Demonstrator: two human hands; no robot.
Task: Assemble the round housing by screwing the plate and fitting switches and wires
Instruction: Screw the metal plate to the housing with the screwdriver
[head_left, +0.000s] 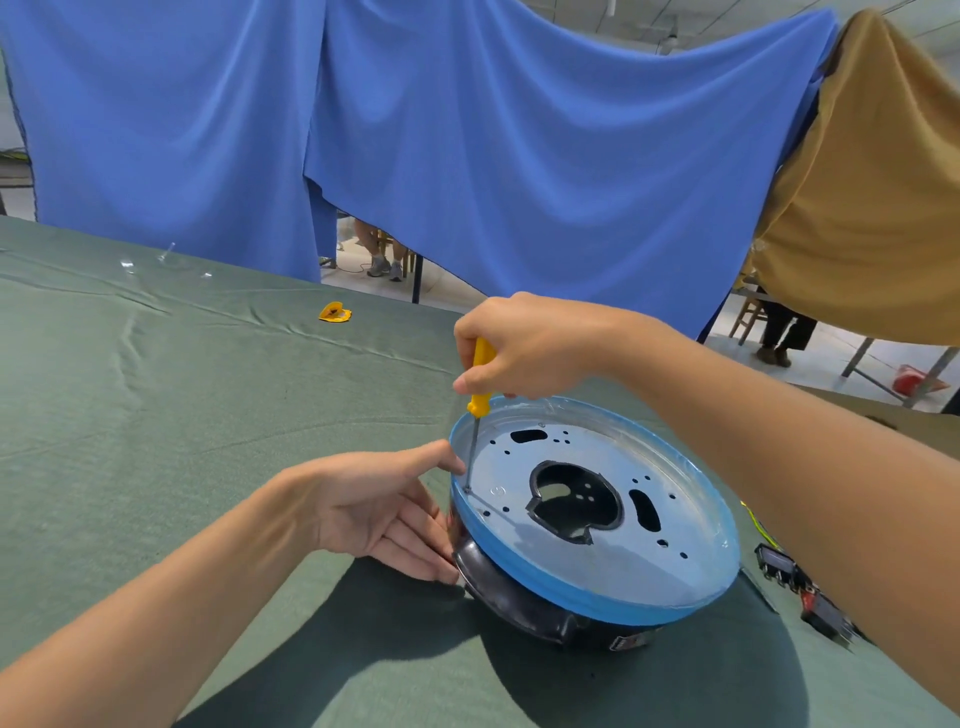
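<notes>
I see the round black housing (519, 597) lower right of centre, with its blue-rimmed grey metal plate (571, 569) facing up. My right hand (524, 348) grips a yellow-handled screwdriver (480, 379), its tip at the plate's left edge. My left hand (384, 514) rests straight fingers against the housing's side. Black rocker switches (779, 564) lie at the right edge on the wrinkled green tablecloth (182, 415). Blue curtains (467, 130) and a tan curtain (872, 182) hang behind.

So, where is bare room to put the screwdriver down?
Free: green cloth between the left hand and the yellow piece; also the near strip in front of the housing. Crowded: right of housing, where switches lie.
</notes>
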